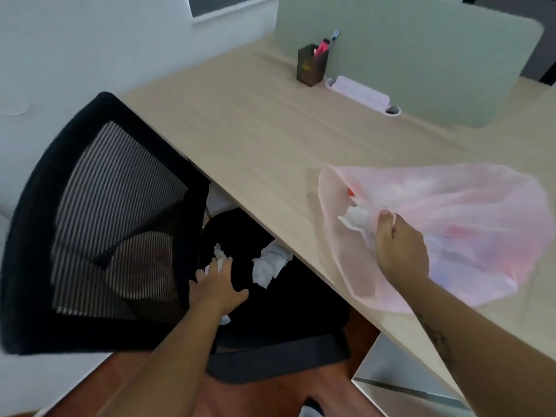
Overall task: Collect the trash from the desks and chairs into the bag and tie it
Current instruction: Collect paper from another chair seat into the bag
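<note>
the left hand [218, 284] lies spread, gripping nothing, on the chair seat [285, 299], a small crumpled tissue [219, 254] touching its fingertips [227, 261] at 12 o'clock, a bigger tissue [269, 264] at 2 o'clock. the right hand [400, 248], farther off on the desk [240, 130], clutches the pink bag [466, 224] by its rim.

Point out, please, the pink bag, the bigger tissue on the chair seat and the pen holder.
pink bag [457, 206]: head view, on its thin side wall.
bigger tissue [270, 264]: head view, middle of the crumpled sheet.
pen holder [311, 69]: head view, on its dark front face.
</note>
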{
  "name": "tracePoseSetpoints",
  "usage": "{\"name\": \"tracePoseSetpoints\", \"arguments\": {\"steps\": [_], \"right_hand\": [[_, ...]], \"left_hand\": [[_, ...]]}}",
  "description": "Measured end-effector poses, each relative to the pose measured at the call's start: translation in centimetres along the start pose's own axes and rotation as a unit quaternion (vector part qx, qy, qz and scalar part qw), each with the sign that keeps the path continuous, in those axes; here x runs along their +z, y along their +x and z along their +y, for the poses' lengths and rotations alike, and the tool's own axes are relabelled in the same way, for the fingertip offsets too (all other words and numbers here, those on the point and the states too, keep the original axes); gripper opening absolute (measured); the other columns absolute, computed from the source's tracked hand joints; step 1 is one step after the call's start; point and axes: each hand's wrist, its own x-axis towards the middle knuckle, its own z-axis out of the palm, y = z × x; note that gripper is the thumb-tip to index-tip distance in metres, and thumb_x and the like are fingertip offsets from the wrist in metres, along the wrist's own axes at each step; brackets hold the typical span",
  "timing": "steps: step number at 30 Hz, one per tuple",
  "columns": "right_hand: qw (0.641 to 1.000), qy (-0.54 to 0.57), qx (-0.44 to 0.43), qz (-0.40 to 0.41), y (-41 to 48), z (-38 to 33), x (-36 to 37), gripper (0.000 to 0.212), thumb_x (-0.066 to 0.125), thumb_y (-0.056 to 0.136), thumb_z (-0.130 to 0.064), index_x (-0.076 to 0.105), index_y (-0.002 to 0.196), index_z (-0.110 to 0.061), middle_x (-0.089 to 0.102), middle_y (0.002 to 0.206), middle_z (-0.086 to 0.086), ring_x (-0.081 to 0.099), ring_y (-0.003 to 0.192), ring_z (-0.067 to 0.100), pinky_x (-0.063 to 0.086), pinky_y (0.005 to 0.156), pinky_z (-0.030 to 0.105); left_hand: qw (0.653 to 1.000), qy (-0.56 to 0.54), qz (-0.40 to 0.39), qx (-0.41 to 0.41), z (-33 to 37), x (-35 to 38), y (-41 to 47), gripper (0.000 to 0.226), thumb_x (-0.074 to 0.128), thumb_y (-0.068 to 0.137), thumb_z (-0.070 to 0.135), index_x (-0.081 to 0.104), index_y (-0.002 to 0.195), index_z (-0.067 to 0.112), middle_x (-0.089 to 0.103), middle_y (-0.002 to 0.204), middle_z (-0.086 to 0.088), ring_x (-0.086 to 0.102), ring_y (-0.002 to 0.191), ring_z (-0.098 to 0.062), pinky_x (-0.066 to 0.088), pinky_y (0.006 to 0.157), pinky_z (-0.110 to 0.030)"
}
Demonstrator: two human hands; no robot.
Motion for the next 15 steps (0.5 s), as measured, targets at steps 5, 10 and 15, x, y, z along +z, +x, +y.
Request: {"name": "tracePoseSetpoints", "arguments": {"steps": [5,10,15], "right_hand": [[0.964,-0.2,-0.159,0.07,1.2,1.4,5.1,0.032,0.031,0.099,-0.027,0.057,0.085,-0.014,0.054,0.064,0.0,0.047,0.056,0.022,0.034,0.055,0.027],[0.948,-0.235,-0.21,0.044,0.8,3.9,9.2,0.027,0.032,0.092,-0.02,0.053,0.079,-0.01,0.056,0.069,0.008,0.052,0.057,0.029,0.044,0.056,0.038],[0.955,-0.259,-0.14,0.039,1.4,3.4,10.5,0.025,0.026,0.093,-0.022,0.045,0.079,-0.016,0.05,0.071,0.003,0.044,0.06,0.026,0.034,0.063,0.036]], "left_hand": [[0.998,-0.01,-0.053,-0.019,1.0,3.9,7.4,0.101,0.049,0.08,0.073,-0.004,0.158,0.038,-0.008,0.168,-0.004,-0.001,0.151,-0.045,0.005,0.12,-0.063],[0.996,0.005,-0.093,-0.013,2.0,7.4,13.9,0.106,0.051,0.079,0.077,-0.012,0.157,0.04,-0.019,0.167,-0.005,-0.009,0.151,-0.046,0.009,0.117,-0.068],[0.994,0.028,-0.103,0.034,3.2,9.7,18.5,0.111,0.052,0.076,0.082,-0.019,0.153,0.045,-0.028,0.164,-0.004,-0.016,0.149,-0.048,0.004,0.114,-0.072]]}}
